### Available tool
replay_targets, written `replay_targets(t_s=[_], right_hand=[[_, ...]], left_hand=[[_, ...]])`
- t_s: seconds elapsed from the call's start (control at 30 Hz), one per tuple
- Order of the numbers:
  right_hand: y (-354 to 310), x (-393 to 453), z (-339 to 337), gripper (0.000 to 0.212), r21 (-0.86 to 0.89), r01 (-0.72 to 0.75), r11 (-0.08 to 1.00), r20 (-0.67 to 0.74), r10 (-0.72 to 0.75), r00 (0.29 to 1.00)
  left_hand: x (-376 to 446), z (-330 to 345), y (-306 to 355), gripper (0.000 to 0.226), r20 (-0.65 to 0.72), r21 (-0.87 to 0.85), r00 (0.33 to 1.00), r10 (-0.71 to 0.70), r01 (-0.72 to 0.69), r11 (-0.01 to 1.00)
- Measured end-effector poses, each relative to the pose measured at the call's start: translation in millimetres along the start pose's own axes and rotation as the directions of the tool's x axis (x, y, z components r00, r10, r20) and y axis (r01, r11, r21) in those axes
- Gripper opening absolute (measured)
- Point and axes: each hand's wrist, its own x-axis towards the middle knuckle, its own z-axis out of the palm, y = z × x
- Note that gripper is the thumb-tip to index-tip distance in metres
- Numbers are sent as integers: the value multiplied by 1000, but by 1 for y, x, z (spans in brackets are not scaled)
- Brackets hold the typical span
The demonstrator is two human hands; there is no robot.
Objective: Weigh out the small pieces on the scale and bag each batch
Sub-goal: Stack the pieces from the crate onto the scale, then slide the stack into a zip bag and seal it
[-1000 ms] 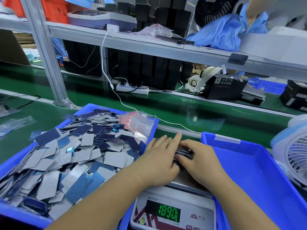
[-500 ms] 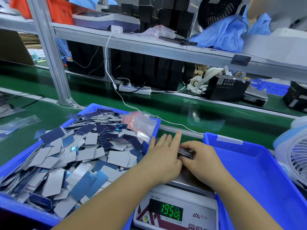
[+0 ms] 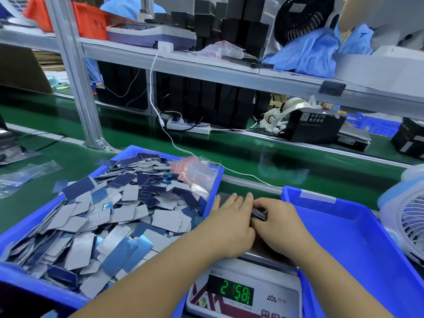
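Hands [image 3: 252,223] around stack [image 3: 259,213] on scale [image 3: 243,292]

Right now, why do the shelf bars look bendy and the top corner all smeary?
Head view: the wide-angle lens bows the shelf rail and post; the orange bin at top left is motion-blurred; the green belt shows soft glare; the scale digits stay sharp.

Bright even overhead light, soft shadows, wide-angle bending at edges.

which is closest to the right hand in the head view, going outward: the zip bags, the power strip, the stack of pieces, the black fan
1. stack of pieces, held in the right hand
2. zip bags, up-left in the full bin
3. power strip, across the belt
4. black fan, top shelf
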Motion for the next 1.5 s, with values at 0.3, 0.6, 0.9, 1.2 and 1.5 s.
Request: replay_targets(t_s=[0.3,0.6,0.9,1.2,1.5], right_hand=[[-13,-6,-3,15,-70,18,997,133,-9,991],[-7,-10,-1,20,56,28,998,112,-34,993],[-4,-9,-2,16,78,28,997,104,-36,994],[-2,-5,-5,20,600,-148,786,44,152,987],[0,-3,-15,22,937,-193,292,118,256,959]], left_hand=[[25,-72,-67,12,-226,-75,872,-433,428,901],[65,-55,-110,29,-208,28,781,-589,606,795],[70,-63,-112,21,-286,-24,746,-601,621,783],[24,-86,-71,18,-266,-553,864,-427,226,802],[19,-35,-19,24,-77,-886,982,-173,13,464]])
